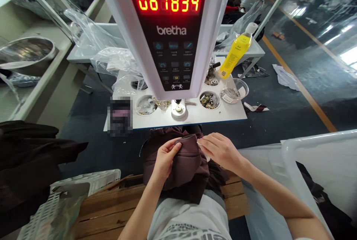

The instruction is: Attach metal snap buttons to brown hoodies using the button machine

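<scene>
A dark brown garment [185,169] lies bunched across my lap, one sewn edge of it raised toward the machine. My left hand [166,156] pinches that edge, thumb on top of the cloth. At the garment's right side, my right hand [221,149] has its fingers closed together by the edge. Something small and white shows under those fingers, too little of it to name. Just beyond the cloth stands a white snap-press machine [178,95] with a lit red number display. Its round metal die [179,110] sits at the front of the white worktable [156,121].
Cups of metal fasteners [209,100] are set into the table. A clear round tub [233,90] and a yellow bottle [235,52] stand at right. Dark cloth [25,165] is piled left, near a white basket [103,177]. A white bin [320,139] is at right.
</scene>
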`<state>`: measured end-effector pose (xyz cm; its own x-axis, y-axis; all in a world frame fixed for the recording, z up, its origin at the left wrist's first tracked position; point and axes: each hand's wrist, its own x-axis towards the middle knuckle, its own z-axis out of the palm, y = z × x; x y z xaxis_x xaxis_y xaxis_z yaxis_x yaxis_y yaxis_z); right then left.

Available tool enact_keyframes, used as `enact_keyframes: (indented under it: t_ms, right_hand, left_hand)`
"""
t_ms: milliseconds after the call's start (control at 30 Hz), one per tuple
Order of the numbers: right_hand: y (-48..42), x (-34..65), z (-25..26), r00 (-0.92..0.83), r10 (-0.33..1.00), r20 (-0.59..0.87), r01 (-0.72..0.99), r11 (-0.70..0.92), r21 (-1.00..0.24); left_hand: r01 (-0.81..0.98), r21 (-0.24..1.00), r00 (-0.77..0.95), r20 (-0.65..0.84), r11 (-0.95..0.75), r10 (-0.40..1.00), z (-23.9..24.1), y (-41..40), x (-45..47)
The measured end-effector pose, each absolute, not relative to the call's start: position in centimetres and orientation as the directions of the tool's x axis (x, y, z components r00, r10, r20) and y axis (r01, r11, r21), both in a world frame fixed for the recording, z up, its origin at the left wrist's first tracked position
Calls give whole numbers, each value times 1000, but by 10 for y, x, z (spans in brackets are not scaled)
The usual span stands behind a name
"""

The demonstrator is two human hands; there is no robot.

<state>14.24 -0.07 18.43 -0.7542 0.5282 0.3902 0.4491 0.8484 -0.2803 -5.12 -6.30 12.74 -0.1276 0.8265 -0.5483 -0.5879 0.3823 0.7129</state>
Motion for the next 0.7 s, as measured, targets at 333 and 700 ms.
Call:
enact_keyframes:
  t_ms: [333,700]
  right_hand:
    - [83,210,129,-8,963,271,721,193,-666]
    - [60,179,142,-307,871,385,616,490,-617]
  left_hand:
    - [-391,889,-228,-345,238,911,120,-64,-49]
    - [-303,932,-221,-273,200,936,126,-61,-65]
